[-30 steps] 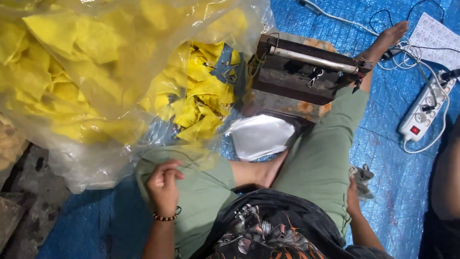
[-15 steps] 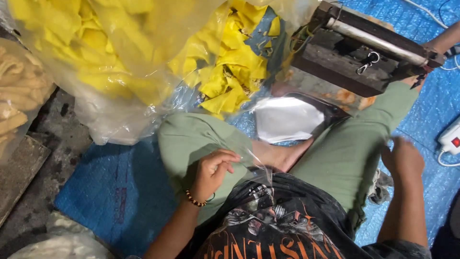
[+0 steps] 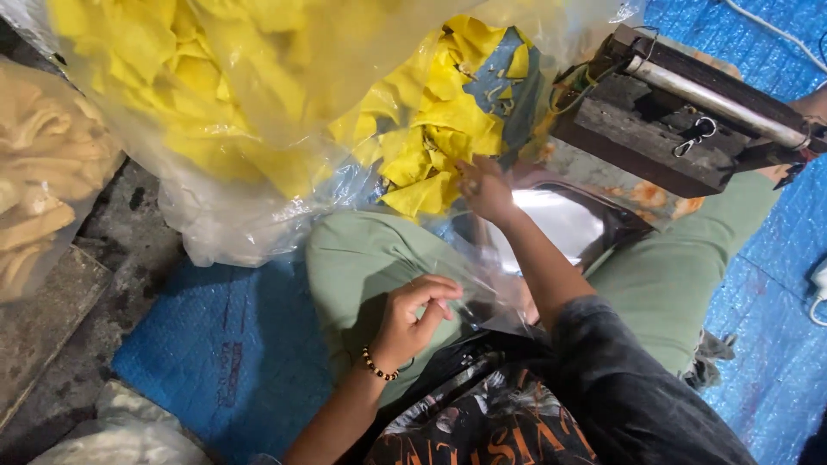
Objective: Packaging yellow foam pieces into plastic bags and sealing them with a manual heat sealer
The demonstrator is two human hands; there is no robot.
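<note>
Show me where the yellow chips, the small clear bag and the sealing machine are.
yellow chips (image 3: 431, 142), head view, on a chip in the loose heap.
small clear bag (image 3: 482, 297), head view, on the film by the left hand.
sealing machine (image 3: 655, 138), head view, on its dark body.

We see small clear plastic bag (image 3: 482, 288) lying across lap, near centre, crinkly and see-through, looks empty. Left hand (image 3: 412, 317) pinches its near edge. Yellow chips (image 3: 431, 142), thin, jagged, bright, heaped loose in open mouth of big clear sack, far centre. Right hand (image 3: 484, 188) touching near edge of heap.
</note>
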